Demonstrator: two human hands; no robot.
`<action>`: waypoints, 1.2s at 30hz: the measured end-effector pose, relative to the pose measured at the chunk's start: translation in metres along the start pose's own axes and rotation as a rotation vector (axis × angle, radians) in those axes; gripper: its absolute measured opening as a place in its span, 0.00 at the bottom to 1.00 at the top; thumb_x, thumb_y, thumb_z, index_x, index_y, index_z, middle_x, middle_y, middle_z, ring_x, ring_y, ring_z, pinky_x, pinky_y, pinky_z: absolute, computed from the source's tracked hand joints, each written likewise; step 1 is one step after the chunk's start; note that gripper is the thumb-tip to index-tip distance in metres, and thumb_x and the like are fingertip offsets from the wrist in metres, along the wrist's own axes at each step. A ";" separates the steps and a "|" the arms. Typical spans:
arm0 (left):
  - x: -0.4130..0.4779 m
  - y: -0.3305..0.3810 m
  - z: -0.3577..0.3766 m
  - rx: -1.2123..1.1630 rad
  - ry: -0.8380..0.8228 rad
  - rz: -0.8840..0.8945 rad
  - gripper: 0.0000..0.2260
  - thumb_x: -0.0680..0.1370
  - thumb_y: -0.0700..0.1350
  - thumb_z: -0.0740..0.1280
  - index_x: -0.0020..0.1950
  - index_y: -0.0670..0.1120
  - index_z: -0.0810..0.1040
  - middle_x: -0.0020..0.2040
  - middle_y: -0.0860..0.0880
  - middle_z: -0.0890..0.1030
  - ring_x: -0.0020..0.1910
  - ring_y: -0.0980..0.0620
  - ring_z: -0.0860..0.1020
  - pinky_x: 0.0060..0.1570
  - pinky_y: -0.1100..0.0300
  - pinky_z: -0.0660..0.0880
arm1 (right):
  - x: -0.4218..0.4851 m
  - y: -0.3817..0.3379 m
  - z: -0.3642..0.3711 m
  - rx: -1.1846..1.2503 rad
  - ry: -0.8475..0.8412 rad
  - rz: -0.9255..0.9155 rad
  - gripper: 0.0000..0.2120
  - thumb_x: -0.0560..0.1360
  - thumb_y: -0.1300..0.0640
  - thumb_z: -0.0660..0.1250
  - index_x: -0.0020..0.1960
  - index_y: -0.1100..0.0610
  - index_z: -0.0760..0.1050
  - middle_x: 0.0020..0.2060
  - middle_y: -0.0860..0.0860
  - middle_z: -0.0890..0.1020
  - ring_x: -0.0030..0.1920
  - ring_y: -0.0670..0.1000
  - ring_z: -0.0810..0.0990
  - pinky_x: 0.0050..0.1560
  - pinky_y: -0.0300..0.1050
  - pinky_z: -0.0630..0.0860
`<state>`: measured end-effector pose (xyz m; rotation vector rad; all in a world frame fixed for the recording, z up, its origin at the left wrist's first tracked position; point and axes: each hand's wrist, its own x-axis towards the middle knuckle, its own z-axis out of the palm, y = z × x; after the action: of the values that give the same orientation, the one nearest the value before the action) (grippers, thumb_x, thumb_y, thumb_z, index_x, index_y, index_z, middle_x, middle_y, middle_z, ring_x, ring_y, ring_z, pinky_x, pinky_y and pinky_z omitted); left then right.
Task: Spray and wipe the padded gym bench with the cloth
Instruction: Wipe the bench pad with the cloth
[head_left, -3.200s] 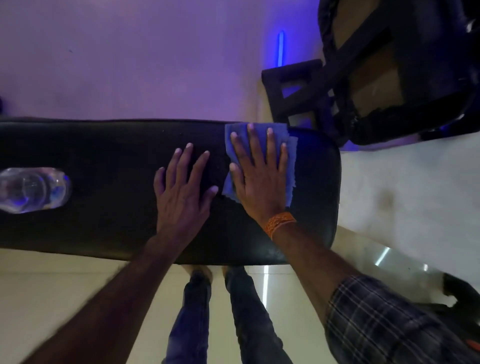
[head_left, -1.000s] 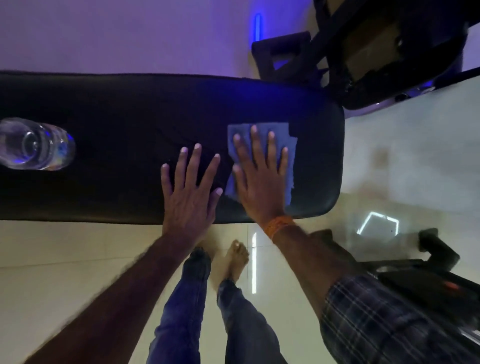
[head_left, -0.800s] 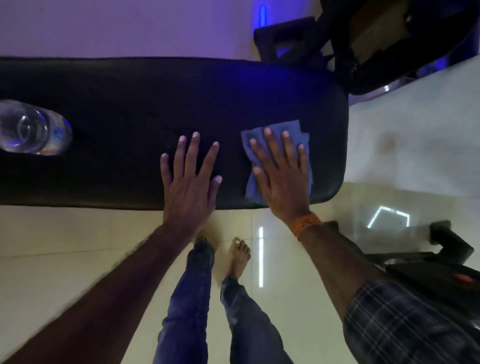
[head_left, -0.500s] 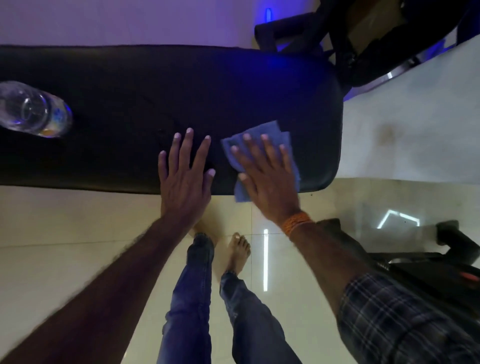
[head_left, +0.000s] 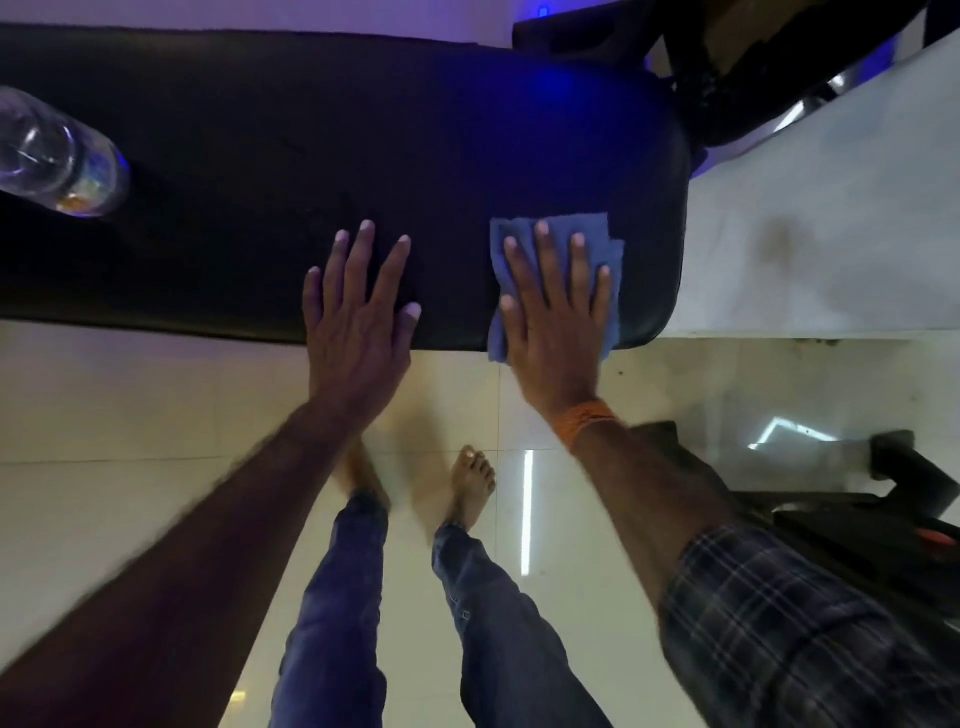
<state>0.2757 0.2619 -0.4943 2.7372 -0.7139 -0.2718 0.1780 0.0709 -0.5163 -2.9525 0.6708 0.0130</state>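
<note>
Since half a second ago the right hand (head_left: 558, 312) has swung from an 11 o'clock slant to point straight at 12. It has dragged the cloth (head_left: 605, 234) slightly toward 3 o'clock, nearer the rounded end of the padded surface (head_left: 415, 130). Left hand (head_left: 358, 322) sits on the same patch as before.

Materials: the surface is black, smooth and vinyl-like with a faint sheen, rounded corners and a blue glow at its 1 o'clock area. Cloth is blue, soft and slightly fuzzy, folded to a rough rectangle with stepped layer edges on its 3 o'clock side. Its 7 o'clock corner hangs over the near edge. A clear plastic bottle (head_left: 57, 156) sits on the surface at 10 o'clock, well apart from both hands. Floor (head_left: 104, 415) is glossy pale tile.

Pose: right palm is flat on the cloth, fingers (head_left: 543, 249) straight and slightly apart, pressing rather than gripping, heel of the hand past the near edge. It has an orange thread band (head_left: 587, 418) at the wrist and a plaid sleeve (head_left: 805, 623) up the forearm. Left palm is down on the bare pad, fingers spread and straight, holding nothing. It lies just beside the cloth at its 9 o'clock, not touching it.

Cloth location: 3 o'clock end of the surface, near edge, mostly hidden under the right hand.
</note>
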 end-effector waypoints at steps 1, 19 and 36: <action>0.000 -0.003 0.002 0.012 0.010 0.015 0.24 0.87 0.54 0.57 0.83 0.53 0.59 0.84 0.47 0.56 0.84 0.46 0.53 0.80 0.45 0.51 | 0.000 -0.023 0.003 0.025 0.036 0.095 0.26 0.87 0.44 0.47 0.84 0.48 0.54 0.84 0.53 0.56 0.83 0.61 0.51 0.80 0.68 0.51; -0.001 -0.053 -0.018 0.063 -0.028 0.094 0.22 0.87 0.51 0.56 0.82 0.54 0.63 0.83 0.46 0.61 0.82 0.45 0.58 0.74 0.43 0.58 | -0.028 -0.067 0.016 0.055 0.021 0.030 0.26 0.88 0.45 0.47 0.84 0.48 0.51 0.84 0.53 0.55 0.84 0.58 0.49 0.82 0.65 0.49; 0.016 -0.087 -0.034 0.012 -0.052 0.074 0.22 0.87 0.52 0.55 0.81 0.53 0.63 0.83 0.46 0.60 0.81 0.45 0.59 0.71 0.44 0.60 | -0.012 -0.172 0.017 0.109 0.028 0.186 0.26 0.87 0.46 0.50 0.84 0.48 0.55 0.84 0.53 0.54 0.84 0.60 0.47 0.80 0.68 0.47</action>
<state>0.3368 0.3342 -0.4928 2.7174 -0.8309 -0.3236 0.2413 0.2319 -0.5141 -2.7814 0.9169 -0.0477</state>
